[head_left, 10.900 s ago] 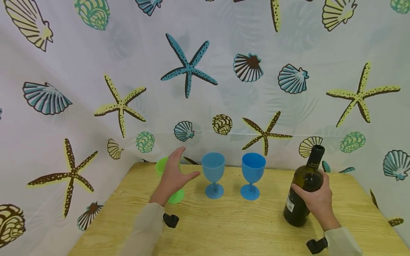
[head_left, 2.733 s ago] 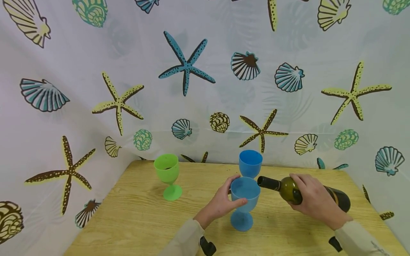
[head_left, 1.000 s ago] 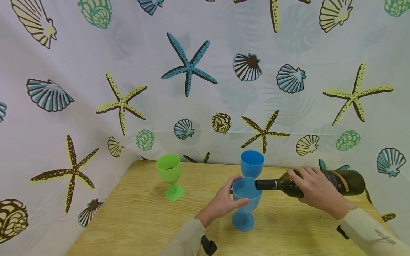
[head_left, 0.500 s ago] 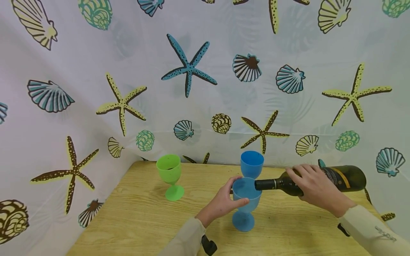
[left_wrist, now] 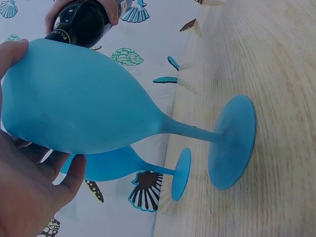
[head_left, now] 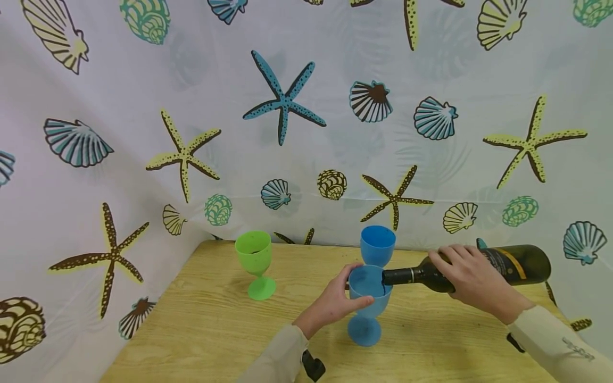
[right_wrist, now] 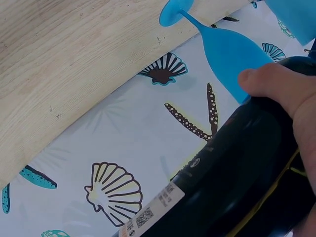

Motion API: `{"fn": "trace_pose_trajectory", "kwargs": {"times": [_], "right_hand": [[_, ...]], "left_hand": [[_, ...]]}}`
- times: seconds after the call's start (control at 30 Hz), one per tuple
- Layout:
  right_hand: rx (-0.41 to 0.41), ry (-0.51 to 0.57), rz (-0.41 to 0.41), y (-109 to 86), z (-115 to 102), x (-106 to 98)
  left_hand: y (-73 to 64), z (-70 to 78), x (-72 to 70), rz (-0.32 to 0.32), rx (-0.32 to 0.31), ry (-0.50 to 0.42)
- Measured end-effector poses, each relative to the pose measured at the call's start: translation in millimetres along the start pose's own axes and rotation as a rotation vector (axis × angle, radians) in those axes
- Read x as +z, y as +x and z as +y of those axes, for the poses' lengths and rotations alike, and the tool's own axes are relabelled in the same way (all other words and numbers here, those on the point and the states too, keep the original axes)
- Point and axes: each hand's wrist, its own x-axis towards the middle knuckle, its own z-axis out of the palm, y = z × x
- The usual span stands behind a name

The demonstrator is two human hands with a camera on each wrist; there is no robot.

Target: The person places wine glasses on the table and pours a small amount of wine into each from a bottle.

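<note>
My left hand (head_left: pixel 330 303) holds the bowl of a light blue goblet (head_left: pixel 371 307), fingers and thumb on either side. The goblet's foot is on the wooden table, as the left wrist view shows. In my right hand (head_left: pixel 471 274) is a dark wine bottle (head_left: pixel 525 264), gripped round its body and tipped almost level, base slightly higher than mouth. Its mouth is at the goblet's right rim, and a thin dark stream (head_left: pixel 384 289) runs from it into the bowl. The right wrist view shows the bottle's label (right_wrist: pixel 153 210). The liquid level inside the goblet is hidden.
A darker blue goblet (head_left: pixel 377 246) stands just behind the held one. Farther left is a green goblet (head_left: pixel 254 260) with something dark inside. A curtain (head_left: pixel 316 149) printed with shells and starfish hangs behind the wooden table (head_left: pixel 210 330).
Earlier the bottle was upright and my left hand near the green goblet. The light blue goblet has come nearer and rightward. Since half a second ago, a dark stream has appeared at the bottle's mouth.
</note>
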Motion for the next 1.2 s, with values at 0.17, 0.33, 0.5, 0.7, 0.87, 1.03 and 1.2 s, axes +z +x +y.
{"fn": "trace_pose_trajectory", "kwargs": {"times": [0.17, 0.33, 0.5, 0.7, 0.87, 1.03, 1.2], "right_hand": [[0.002, -0.003, -0.013, -0.1, 0.6, 0.8], [0.0, -0.005, -0.017, 0.6, 1.1, 0.7], [0.001, -0.003, -0.015, 1.0, 1.6, 0.4], [-0.001, -0.002, -0.016, 1.5, 2.0, 0.5], [-0.007, -0.003, -0.015, 2.4, 3.1, 0.2], [-0.007, -0.003, -0.019, 2.8, 3.7, -0.4], [-0.004, -0.002, -0.024, 2.5, 3.9, -0.6]], "left_hand": [[0.5, 0.8, -0.5, -0.004, -0.011, 0.0], [0.9, 1.0, -0.1, -0.008, 0.002, 0.014], [1.3, 2.4, -0.5, -0.008, 0.018, 0.021], [2.7, 2.1, -1.0, -0.011, 0.016, 0.026], [2.7, 3.5, -2.1, -0.017, 0.011, 0.027], [2.6, 4.4, -2.7, -0.018, 0.017, 0.026], [3.0, 3.7, -2.3, -0.017, 0.016, 0.034]]}}
